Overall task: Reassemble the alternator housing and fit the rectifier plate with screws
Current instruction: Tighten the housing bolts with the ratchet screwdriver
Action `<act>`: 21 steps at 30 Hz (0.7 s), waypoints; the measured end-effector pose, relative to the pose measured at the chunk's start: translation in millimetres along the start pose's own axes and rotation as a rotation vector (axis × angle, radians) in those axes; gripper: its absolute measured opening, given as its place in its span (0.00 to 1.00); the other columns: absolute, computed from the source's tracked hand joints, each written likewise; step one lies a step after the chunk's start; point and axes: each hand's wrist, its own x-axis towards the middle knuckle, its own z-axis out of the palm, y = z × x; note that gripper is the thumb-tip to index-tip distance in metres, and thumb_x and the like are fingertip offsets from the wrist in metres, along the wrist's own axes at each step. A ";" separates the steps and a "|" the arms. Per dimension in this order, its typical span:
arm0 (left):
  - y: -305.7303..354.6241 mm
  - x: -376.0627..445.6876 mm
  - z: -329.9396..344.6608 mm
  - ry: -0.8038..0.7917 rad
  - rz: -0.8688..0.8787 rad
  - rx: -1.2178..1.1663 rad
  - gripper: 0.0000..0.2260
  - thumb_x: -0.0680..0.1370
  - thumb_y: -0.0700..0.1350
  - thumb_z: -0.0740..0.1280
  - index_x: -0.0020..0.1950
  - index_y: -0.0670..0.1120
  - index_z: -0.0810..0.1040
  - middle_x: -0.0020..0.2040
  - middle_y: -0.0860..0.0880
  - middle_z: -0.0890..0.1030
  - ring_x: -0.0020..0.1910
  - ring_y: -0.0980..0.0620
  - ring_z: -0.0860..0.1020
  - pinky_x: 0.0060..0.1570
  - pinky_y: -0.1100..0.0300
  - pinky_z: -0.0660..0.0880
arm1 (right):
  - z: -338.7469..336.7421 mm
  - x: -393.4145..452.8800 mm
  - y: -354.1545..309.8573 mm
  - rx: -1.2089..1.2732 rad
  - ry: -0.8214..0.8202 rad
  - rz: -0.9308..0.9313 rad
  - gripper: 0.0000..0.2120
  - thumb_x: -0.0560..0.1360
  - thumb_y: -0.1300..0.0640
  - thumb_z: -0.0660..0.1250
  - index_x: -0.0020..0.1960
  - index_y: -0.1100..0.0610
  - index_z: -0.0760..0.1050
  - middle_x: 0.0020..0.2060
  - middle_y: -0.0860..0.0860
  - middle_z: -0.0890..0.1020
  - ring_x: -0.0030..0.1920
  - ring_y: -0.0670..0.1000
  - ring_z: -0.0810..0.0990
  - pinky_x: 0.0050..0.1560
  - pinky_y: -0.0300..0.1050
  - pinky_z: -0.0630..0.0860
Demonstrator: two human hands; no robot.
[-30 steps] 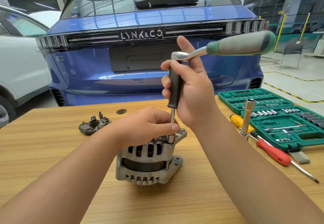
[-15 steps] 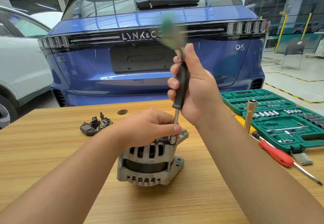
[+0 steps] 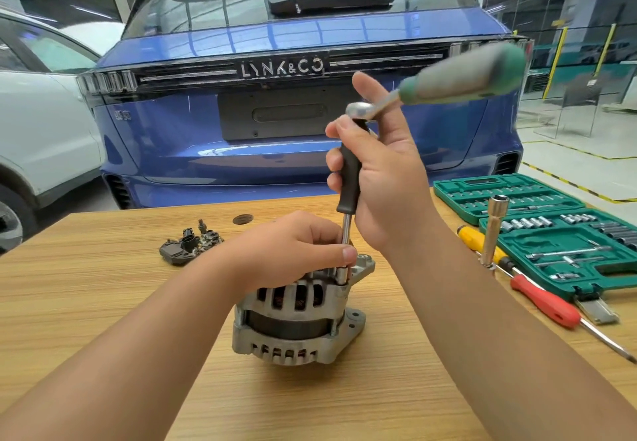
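Swung round to the right since half a second ago, the green-handled ratchet, blurred, head seated on top of the black-gripped extension bar; nearest, on the wooden table, the alternator standing upright, housing halves joined; left hand resting on its top, fingers curled and pinching the steel lower end of the bar just above the socket at the housing's right edge; right hand wrapped round the bar's black grip, index finger raised; farther left, rectifier plate lying apart on the table; to the right, red screwdriver, yellow screwdriver, upright socket, open green tool case; beyond, blue car.
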 end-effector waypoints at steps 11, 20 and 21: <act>-4.7 4.1 0.8 0.017 0.015 0.000 0.11 0.80 0.62 0.65 0.44 0.58 0.80 0.38 0.52 0.80 0.36 0.55 0.77 0.42 0.54 0.75 | -12.4 4.8 1.5 0.294 -0.144 0.175 0.27 0.69 0.36 0.65 0.65 0.43 0.77 0.44 0.52 0.81 0.35 0.51 0.74 0.36 0.45 0.68; -3.6 6.0 1.1 -0.022 0.043 0.004 0.10 0.81 0.62 0.64 0.44 0.64 0.81 0.36 0.54 0.79 0.35 0.60 0.74 0.41 0.54 0.73 | -13.5 10.0 -6.1 0.067 0.200 0.275 0.12 0.77 0.46 0.72 0.49 0.54 0.76 0.30 0.45 0.73 0.26 0.44 0.68 0.25 0.39 0.68; -3.4 5.8 1.1 -0.021 0.042 0.005 0.10 0.81 0.62 0.64 0.44 0.65 0.82 0.36 0.55 0.79 0.34 0.61 0.74 0.40 0.56 0.72 | -14.8 10.7 -7.6 0.060 0.211 0.301 0.11 0.77 0.47 0.72 0.49 0.54 0.76 0.29 0.45 0.73 0.25 0.44 0.68 0.25 0.39 0.68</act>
